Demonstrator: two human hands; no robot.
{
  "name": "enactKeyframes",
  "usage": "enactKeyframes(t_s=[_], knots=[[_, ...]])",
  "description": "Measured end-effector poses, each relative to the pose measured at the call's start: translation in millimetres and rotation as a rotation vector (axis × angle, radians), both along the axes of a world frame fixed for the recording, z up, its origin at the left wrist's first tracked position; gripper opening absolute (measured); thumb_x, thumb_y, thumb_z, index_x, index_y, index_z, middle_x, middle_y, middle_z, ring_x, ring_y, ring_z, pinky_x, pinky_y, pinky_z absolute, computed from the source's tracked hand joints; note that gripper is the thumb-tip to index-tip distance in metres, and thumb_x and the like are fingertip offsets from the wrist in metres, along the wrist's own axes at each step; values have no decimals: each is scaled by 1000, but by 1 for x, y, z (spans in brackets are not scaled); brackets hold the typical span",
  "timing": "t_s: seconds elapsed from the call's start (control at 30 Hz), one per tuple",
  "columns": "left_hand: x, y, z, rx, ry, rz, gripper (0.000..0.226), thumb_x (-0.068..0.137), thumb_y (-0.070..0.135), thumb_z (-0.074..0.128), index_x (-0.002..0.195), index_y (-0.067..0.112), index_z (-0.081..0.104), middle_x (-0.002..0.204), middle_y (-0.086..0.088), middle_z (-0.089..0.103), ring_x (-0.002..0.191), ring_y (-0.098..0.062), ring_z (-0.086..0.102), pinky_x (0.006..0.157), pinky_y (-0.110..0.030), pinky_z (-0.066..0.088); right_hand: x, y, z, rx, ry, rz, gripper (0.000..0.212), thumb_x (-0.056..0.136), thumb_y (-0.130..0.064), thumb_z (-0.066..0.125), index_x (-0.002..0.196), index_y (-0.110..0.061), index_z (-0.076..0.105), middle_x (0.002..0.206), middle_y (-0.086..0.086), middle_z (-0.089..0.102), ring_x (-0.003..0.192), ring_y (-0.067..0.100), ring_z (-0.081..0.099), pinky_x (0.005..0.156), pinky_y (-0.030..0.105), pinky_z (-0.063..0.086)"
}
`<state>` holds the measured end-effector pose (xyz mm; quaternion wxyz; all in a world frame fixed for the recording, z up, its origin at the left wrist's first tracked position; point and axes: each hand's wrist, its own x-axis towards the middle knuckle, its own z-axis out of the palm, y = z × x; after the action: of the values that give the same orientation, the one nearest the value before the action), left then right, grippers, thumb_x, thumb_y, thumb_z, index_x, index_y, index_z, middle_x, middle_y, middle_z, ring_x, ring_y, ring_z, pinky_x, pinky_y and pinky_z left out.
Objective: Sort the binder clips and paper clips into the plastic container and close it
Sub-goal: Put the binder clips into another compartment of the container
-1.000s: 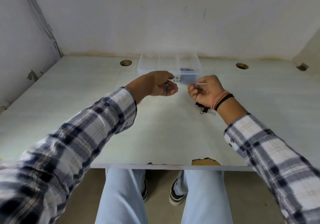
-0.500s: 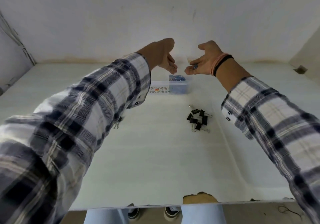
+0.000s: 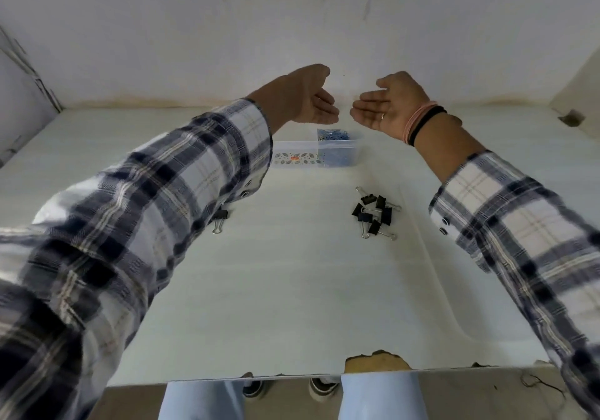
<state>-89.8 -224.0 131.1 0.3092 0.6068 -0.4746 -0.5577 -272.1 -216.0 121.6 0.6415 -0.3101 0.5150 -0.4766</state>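
A clear plastic container [image 3: 293, 148] stands open at the far middle of the white table, with blue paper clips [image 3: 336, 145] filling its right compartment. A pile of several black binder clips [image 3: 373, 213] lies on the table in front of it, to the right. One more binder clip [image 3: 220, 220] lies partly under my left sleeve. My left hand [image 3: 303, 96] and my right hand [image 3: 388, 105] are raised in the air above and behind the container, palms facing each other, fingers apart, holding nothing.
The white table [image 3: 292, 290] has a chipped front edge [image 3: 376, 361]. A white wall rises right behind the container. My legs and shoes show below the table edge. A dark bracket [image 3: 569, 118] sits at the far right corner.
Both hands have gone from close together just in front of the container to raised and spread open above it. The camera has tilted, so the binder clip pile shows fully.
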Motion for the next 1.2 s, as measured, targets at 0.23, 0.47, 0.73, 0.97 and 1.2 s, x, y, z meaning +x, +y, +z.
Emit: enactKeyframes(t_s=[0.23,0.47,0.73,0.97,1.2], knots=[[8,61,-13,-20,203,103,32,107,25,48,99,-3,61,93,-18,68,78,-28,68,73,-36,62,-14,53,-34,-4,262,4,19,93,-11,53,80,-5,65,73,10,67,65,21,62,62,32,57],[2,139,-51,-56,11,-83,18,100,9,57,101,-6,66,90,-18,70,73,-28,68,66,-35,62,-17,118,-61,-56,598,117,8,88,-2,65,93,5,67,79,18,66,58,23,60,53,28,56],[13,182,-66,-70,-45,-99,29,98,5,61,117,-16,63,97,-22,69,76,-31,66,81,-42,61,-22,138,-63,-144,1124,198,15,84,-7,53,80,4,62,79,18,62,78,35,67,73,38,60],[32,188,-58,-94,-75,-38,29,98,5,61,119,-15,63,98,-21,70,69,-26,66,72,-36,61,22,152,-72,-177,1158,336,29,92,-12,47,65,-5,43,66,7,44,61,22,47,54,28,41],[82,184,-55,-223,-537,128,14,93,6,55,94,-6,63,111,-30,69,78,-29,66,62,-25,56,27,155,-63,-273,1172,347,31,89,-5,50,108,11,68,111,26,70,105,40,65,94,43,55]])
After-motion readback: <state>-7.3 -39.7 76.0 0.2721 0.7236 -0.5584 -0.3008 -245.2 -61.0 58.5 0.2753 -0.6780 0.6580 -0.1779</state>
